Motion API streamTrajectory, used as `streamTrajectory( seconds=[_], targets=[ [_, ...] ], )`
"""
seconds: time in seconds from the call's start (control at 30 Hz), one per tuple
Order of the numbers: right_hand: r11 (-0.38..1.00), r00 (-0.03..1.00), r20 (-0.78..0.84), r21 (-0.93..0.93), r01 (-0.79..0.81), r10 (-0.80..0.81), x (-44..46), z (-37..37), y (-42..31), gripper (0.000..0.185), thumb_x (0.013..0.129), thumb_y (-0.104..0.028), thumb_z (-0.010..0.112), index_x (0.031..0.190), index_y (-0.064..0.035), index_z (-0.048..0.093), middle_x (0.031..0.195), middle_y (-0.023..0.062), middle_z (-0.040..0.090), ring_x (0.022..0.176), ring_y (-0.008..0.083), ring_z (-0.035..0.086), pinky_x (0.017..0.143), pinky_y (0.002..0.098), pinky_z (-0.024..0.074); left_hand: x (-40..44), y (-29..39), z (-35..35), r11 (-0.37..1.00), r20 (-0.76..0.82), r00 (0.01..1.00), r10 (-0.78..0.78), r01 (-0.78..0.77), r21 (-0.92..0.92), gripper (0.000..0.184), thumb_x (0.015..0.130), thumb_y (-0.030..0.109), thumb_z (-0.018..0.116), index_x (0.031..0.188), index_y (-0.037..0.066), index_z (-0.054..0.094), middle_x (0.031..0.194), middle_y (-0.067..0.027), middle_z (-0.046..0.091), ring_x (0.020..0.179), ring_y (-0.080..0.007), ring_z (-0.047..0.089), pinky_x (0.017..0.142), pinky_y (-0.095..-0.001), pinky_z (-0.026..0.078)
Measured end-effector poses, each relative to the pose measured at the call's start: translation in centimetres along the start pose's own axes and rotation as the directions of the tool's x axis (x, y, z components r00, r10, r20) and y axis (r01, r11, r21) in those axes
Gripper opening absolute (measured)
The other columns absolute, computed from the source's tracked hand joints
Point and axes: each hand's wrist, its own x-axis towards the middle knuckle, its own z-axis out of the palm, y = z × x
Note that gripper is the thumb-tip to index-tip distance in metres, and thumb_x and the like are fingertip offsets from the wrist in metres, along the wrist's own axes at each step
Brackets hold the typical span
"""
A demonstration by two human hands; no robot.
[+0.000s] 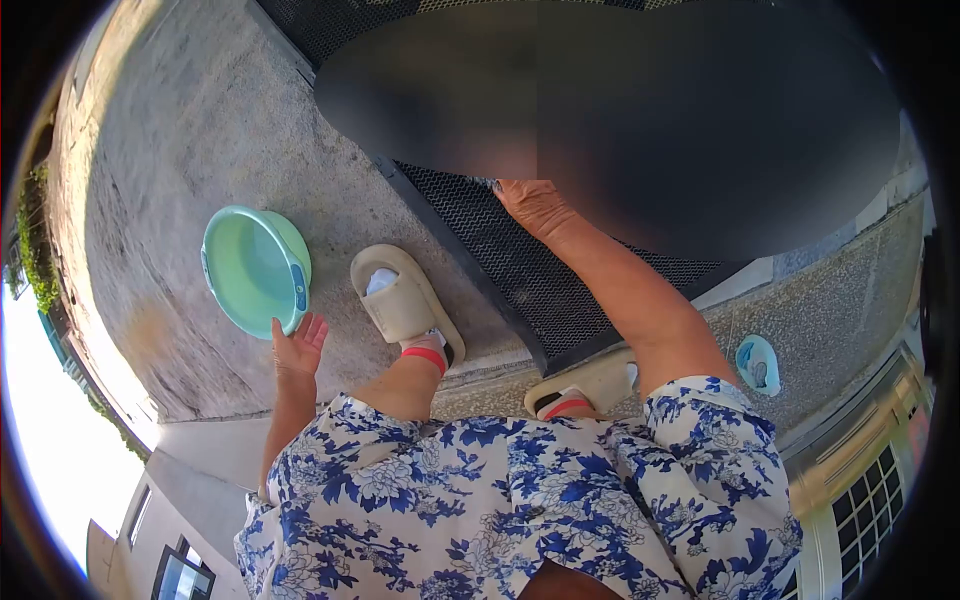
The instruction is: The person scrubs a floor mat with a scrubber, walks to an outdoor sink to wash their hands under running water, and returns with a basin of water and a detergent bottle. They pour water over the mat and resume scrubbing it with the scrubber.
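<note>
My left hand [298, 348] is at the near rim of a light green plastic basin [262, 270], its thumb on the rim and its fingers on the outside. The basin is tilted over the concrete ground, and its inside looks smooth and pale green. Further right, my right hand [535, 205] reaches over a black mesh surface [480, 225] with a dark frame. Its fingers are bent at the edge of a large blurred area, which hides their tips and most of what they touch. A small greyish bit shows beside the fingers.
Beige slippers [405, 300] are on my feet, one on the concrete [170, 230] and one by the mesh's near corner. A small light blue container [758, 365] lies on the speckled step at the right. A building with a grid window [868, 510] stands at the lower right.
</note>
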Motion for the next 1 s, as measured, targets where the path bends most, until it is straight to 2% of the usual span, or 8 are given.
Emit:
streamTrajectory(
  seconds=[0.13, 0.27, 0.47, 0.5, 0.6, 0.63, 0.73, 1.0],
  targets=[
    [0.969, 0.940, 0.240, 0.105, 0.224, -0.243, -13.8, -2.4, 2.6, 0.038, 0.083, -0.009, 0.049, 0.115, -0.0296, 0.051, 0.099, 0.0056, 0.052, 0.088, 0.0202, 0.053, 0.084, 0.0356, 0.0376, 0.8, -0.1, 0.0, 0.999, -0.021, 1.000, -0.016, 0.015, -0.029, 0.065, 0.090, 0.050, 0.040, 0.129, -0.001, 0.029, 0.127, -0.0205, 0.039, 0.111, -0.0368, 0.048, 0.089, -0.0460, 0.046],
    [0.960, 0.960, 0.030, -0.012, 0.280, -0.279, -8.5, -1.5, 6.2, 0.047, 0.078, -0.013, 0.063, 0.119, -0.0245, 0.043, 0.096, 0.0049, 0.047, 0.087, 0.0216, 0.051, 0.080, 0.0394, 0.0370, 2.5, 0.2, -1.6, 0.998, 0.005, 0.999, -0.041, 0.041, -0.042, 0.067, 0.086, 0.049, 0.051, 0.124, -0.004, 0.033, 0.119, -0.0196, 0.044, 0.109, -0.0355, 0.050, 0.091, -0.0458, 0.046],
    [0.955, 0.952, -0.166, -0.106, -0.276, 0.257, 8.2, -1.4, 5.9, 0.057, 0.073, -0.017, 0.071, 0.121, -0.0201, 0.041, 0.103, 0.0076, 0.045, 0.094, 0.0246, 0.047, 0.082, 0.0416, 0.0366, 4.0, -1.2, -1.6, 0.997, -0.034, 0.998, 0.053, -0.055, -0.047, 0.060, 0.082, 0.040, 0.062, 0.118, -0.002, 0.040, 0.111, -0.0171, 0.046, 0.105, -0.0334, 0.049, 0.089, -0.0496, 0.046],
    [0.905, 0.899, -0.176, -0.076, -0.419, 0.401, 8.7, -1.6, 5.2, 0.055, 0.073, -0.018, 0.070, 0.121, -0.0194, 0.042, 0.103, 0.0079, 0.046, 0.094, 0.0240, 0.047, 0.081, 0.0402, 0.0368, 2.5, -0.8, -0.3, 0.995, -0.043, 0.997, 0.059, -0.062, -0.072, 0.050, 0.082, 0.026, 0.062, 0.117, -0.002, 0.040, 0.111, -0.0166, 0.048, 0.104, -0.0346, 0.051, 0.087, -0.0499, 0.048],
    [0.995, 0.999, 0.030, -0.087, 0.046, -0.044, 1.8, -0.2, 2.0, 0.047, 0.075, -0.015, 0.066, 0.117, -0.0251, 0.049, 0.103, 0.0075, 0.048, 0.092, 0.0242, 0.048, 0.082, 0.0409, 0.0375, 5.5, -0.5, -1.9, 0.966, 0.018, 0.987, 0.157, -0.149, -0.210, 0.041, 0.080, 0.008, 0.058, 0.116, -0.002, 0.041, 0.110, -0.0152, 0.051, 0.101, -0.0336, 0.054, 0.085, -0.0467, 0.050],
    [0.985, 0.981, 0.085, -0.011, 0.174, -0.173, -1.4, 0.6, 1.4, 0.061, 0.068, -0.015, 0.072, 0.121, -0.0266, 0.045, 0.103, 0.0083, 0.044, 0.095, 0.0260, 0.047, 0.084, 0.0432, 0.0369, 5.8, 0.0, -2.3, 0.968, 0.005, 0.990, 0.141, -0.137, -0.210, 0.041, 0.080, 0.008, 0.058, 0.116, -0.002, 0.041, 0.110, -0.0152, 0.051, 0.101, -0.0336, 0.054, 0.085, -0.0467, 0.050],
    [0.920, 0.919, 0.077, 0.091, 0.380, -0.387, -4.3, 0.9, 0.4, 0.052, 0.073, -0.008, 0.064, 0.118, -0.0284, 0.047, 0.098, 0.0064, 0.047, 0.088, 0.0223, 0.049, 0.081, 0.0390, 0.0363, 4.5, 3.0, -1.7, 0.901, -0.152, 0.947, 0.284, -0.318, -0.295, 0.040, 0.075, -0.005, 0.053, 0.114, -0.002, 0.042, 0.108, -0.0138, 0.054, 0.098, -0.0313, 0.057, 0.084, -0.0433, 0.051],
    [0.995, 0.994, -0.108, -0.096, -0.026, 0.016, 12.3, 3.0, -2.7, 0.033, 0.082, -0.013, 0.052, 0.113, -0.0221, 0.053, 0.087, 0.0031, 0.048, 0.082, 0.0201, 0.047, 0.072, 0.0355, 0.0352, -3.6, 5.5, 7.9, 0.925, 0.084, 0.922, 0.379, -0.379, -0.016, 0.049, 0.070, -0.005, 0.051, 0.117, 0.005, 0.046, 0.109, -0.0090, 0.053, 0.096, -0.0249, 0.056, 0.078, -0.0374, 0.051]
  ],
)
